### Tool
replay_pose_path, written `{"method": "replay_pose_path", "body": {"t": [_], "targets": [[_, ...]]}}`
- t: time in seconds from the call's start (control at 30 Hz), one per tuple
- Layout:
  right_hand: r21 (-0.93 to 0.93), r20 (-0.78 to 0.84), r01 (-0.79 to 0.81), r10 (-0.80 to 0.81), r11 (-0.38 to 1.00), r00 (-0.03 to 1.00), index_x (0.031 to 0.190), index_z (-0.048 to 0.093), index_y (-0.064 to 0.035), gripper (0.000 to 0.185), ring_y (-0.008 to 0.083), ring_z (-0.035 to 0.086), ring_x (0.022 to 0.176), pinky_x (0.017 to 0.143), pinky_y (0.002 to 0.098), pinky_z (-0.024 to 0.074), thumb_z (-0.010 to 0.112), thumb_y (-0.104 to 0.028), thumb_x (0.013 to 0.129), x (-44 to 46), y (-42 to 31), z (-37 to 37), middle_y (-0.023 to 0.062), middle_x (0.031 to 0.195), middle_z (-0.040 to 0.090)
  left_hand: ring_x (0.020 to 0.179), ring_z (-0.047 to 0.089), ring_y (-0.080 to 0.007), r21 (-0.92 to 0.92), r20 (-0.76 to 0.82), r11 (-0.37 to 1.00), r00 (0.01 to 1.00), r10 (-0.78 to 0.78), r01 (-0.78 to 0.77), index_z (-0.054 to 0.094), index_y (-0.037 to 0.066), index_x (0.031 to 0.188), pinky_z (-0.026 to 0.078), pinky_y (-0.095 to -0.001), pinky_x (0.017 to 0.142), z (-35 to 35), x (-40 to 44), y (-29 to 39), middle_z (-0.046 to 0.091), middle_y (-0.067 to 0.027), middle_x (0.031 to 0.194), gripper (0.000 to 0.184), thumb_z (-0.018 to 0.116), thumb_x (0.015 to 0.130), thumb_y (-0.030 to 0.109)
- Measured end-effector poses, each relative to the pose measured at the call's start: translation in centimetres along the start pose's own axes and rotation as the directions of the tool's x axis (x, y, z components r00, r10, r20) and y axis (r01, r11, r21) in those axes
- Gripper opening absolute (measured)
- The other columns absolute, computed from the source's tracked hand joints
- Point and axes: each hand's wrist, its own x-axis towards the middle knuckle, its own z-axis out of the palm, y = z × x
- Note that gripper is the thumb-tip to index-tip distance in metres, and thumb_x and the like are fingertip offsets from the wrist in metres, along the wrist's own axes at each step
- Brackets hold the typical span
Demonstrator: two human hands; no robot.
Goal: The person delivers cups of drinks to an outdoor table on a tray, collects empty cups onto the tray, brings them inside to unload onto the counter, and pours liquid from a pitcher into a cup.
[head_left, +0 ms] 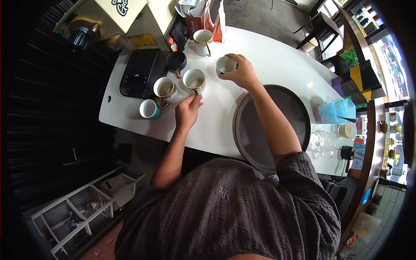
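On the white table (221, 117), seen through the head camera that I watch from far off, two bare hands are busy with cups. The right hand (242, 73) has its thumb and fingers wrapped around the sides of a small cup (226, 66). I can't tell if that cup sits on the table or hangs just over it. The left hand (189, 108) pinches the gold handle of the middle mug (194, 81), which stands just beside the left mug (165, 89). A teal cup (151, 109) and a black cup (176, 62) are close by, and the back mug (203, 42) is farther off. If the left hand pulls sideways, I think the middle mug could knock the left mug, since there is little room there. With only the handle pinched, that mug could also tip. The small cup could slip if its sides are wet, but I can't see if they are. The right arm goes over the big round tray (251, 130), so a low elbow could bump its rim.
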Motion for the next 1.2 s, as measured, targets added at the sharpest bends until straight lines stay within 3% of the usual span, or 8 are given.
{"method": "replay_pose_path", "body": {"t": [0.57,0.77,0.87,0.97,1.07,1.2], "targets": [[0.018,0.116,0.12,-0.121,0.993,0.986,0.118,0.056,-0.0016,0.07,0.0283,0.056,0.106,0.093,0.0344,0.044,0.081,-0.022,0.056,2.8,-0.8,5.0,0.0162,0.116,0.057,0.073,0.068,-0.0161,0.065,-0.053,0.998,0.998,0.025,-0.022,0.066,-0.001,0.095,0.049,-0.0255,0.063,-2.9,-2.0,-1.5,0.069,-0.0103,0.076,0.03,0.058,0.09,0.027],[0.002,0.101,0.115,-0.114,0.993,0.988,0.119,0.055,-0.0012,0.072,0.0284,0.058,0.103,0.091,0.0345,0.0453,0.082,-0.023,0.055,3.5,-1.2,6.2,0.0168,0.114,0.058,0.069,0.066,-0.013,0.1,-0.042,0.992,0.996,0.085,-0.08,0.064,-0.001,0.098,0.048,-0.025,0.061,-3.2,-2.6,-1.1,0.068,-0.0096,0.075,0.028,0.062,0.088,0.025],[0.014,0.07,0.139,-0.139,0.99,0.988,0.12,0.054,-0.0008,0.074,0.0278,0.059,0.1,0.089,0.0344,0.0465,0.082,-0.024,0.056,3.8,-1.3,6.7,0.0166,0.111,0.059,0.069,0.065,-0.0118,0.178,-0.035,0.984,0.999,0.027,-0.021,0.063,-0.001,0.1,0.048,-0.0254,0.061,-3.6,-3.6,0.3,0.068,-0.0092,0.075,0.028,0.064,0.086,0.023],[0.036,0.076,0.125,-0.127,0.992,0.989,0.12,0.053,-0.0003,0.075,0.026,0.06,0.097,0.086,0.0341,0.0479,0.083,-0.025,0.055,3.9,-1.5,6.9,0.0158,0.108,0.06,0.074,0.063,-0.0085,0.139,-0.116,0.99,0.993,0.018,-0.001,0.063,-0.002,0.101,0.048,-0.022,0.067,-4.1,-4.2,0.3,0.067,-0.0062,0.08,0.028,0.064,0.086,0.021],[0.073,0.06,0.105,-0.11,0.992,0.992,0.12,0.052,0.0003,0.077,0.0253,0.061,0.095,0.084,0.034,0.0488,0.084,-0.025,0.055,3.9,-1.2,7.3,0.0153,0.105,0.061,0.07,0.06,-0.0061,0.099,-0.136,0.995,0.991,0.02,-0.006,0.064,-0.003,0.096,0.046,-0.0201,0.064,-5.0,-4.5,1.5,0.066,-0.0035,0.074,0.026,0.064,0.086,0.021],[0.071,-0.004,0.127,-0.127,0.989,0.992,0.116,0.052,0.0023,0.076,0.0286,0.06,0.095,0.084,0.0356,0.049,0.086,-0.022,0.053,2.9,-0.4,6.1,0.0185,0.105,0.06,0.062,0.053,-0.004,0.147,-0.049,0.989,0.999,-0.022,0.029,0.064,-0.004,0.088,0.042,-0.0192,0.057,-5.2,-4.6,3.3,0.061,-0.0002,0.067,0.025,0.064,0.086,0.021]]}}
